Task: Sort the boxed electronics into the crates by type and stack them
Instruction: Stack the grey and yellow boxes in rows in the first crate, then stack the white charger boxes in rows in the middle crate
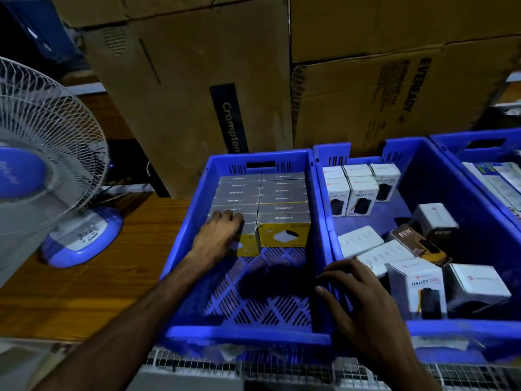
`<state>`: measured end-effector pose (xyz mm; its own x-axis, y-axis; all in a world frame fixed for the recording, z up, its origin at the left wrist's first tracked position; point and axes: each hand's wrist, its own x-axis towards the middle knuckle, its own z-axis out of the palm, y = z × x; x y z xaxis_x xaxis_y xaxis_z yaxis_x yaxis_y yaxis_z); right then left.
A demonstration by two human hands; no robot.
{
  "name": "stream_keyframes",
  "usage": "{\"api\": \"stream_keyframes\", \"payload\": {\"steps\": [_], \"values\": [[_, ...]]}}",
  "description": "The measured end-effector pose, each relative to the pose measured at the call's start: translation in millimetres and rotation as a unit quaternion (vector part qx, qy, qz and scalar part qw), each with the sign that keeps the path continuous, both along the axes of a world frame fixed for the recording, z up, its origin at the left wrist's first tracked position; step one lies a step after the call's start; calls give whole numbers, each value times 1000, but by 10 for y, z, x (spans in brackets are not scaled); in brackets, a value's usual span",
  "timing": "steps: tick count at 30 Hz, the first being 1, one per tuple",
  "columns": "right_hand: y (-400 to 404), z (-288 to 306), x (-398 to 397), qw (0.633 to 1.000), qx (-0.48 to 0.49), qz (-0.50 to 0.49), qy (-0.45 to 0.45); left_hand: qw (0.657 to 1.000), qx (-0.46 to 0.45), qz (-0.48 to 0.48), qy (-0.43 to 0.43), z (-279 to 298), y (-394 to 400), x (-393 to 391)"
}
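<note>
1. The left blue crate (180, 249) is the one to watch. Two neat rows of grey and yellow boxes (282, 210) stand at its far end. The near half of its floor has no boxes on it.
2. The left hand (222, 232) is inside this crate, on the nearest box of the left row (248, 246). The fingers curl over the top of that box. I think it is pushing the box snug into its row.
3. The right hand (358, 300) rests on the wall between this crate and the next one. Its fingers are spread flat and hold nothing.
4. The middle crate (439, 156), just right of the first, is still a mess. A few white boxes (358, 190) stand tidy at its far end. Nearer, more white boxes (420, 289), flat white packs (358, 241) and a dark box marked 65W (417, 244) lie mixed up.
5. A third crate (451, 138), further right, holds more boxes, but they are blurry.
6. So the first crate looks partly filled. The mixed ones still need sorting, and no crate is stacked yet.
</note>
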<state>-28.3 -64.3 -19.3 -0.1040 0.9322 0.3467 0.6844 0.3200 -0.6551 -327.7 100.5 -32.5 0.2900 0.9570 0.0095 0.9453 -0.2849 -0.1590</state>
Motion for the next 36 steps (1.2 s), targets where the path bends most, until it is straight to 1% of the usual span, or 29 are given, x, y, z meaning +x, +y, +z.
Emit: {"api": "stream_keyframes", "payload": {"steps": [5,7,8,11,13,16,19,21,23,26,30,34,36], "values": [[43,14,70,997,-18,25,72,1000,9,5,-16,57,-68,201],[33,34,117,996,-21,27,81,998,16,0,-59,82,-124,358],[28,43,149,996,-23,23,85,995,16,-5,-102,94,-165,463],[-1,61,285,995,-28,11,91,965,31,-40,-257,158,-347,861],[-20,79,425,996,-29,-8,84,941,57,-65,-328,210,-496,1177],[-35,131,659,996,-33,-27,75,912,108,-113,-380,287,-668,1608],[-44,140,941,997,-19,-49,60,888,99,-161,-420,302,-729,1928],[-55,123,1162,996,-23,-60,56,880,75,-191,-428,254,-727,2093],[-63,108,1392,996,-29,-73,46,884,47,-213,-414,188,-693,2230],[-36,97,1707,996,-29,-86,26,893,-12,-220,-393,62,-597,2382],[37,90,2056,995,-37,-87,13,915,-63,-197,-347,-52,-462,2578],[177,118,2294,997,-45,-69,-11,913,-130,-161,-353,11,-297,2780],[310,179,2401,997,-52,-49,-36,910,-145,-145,-360,28,-240,2857]]}}
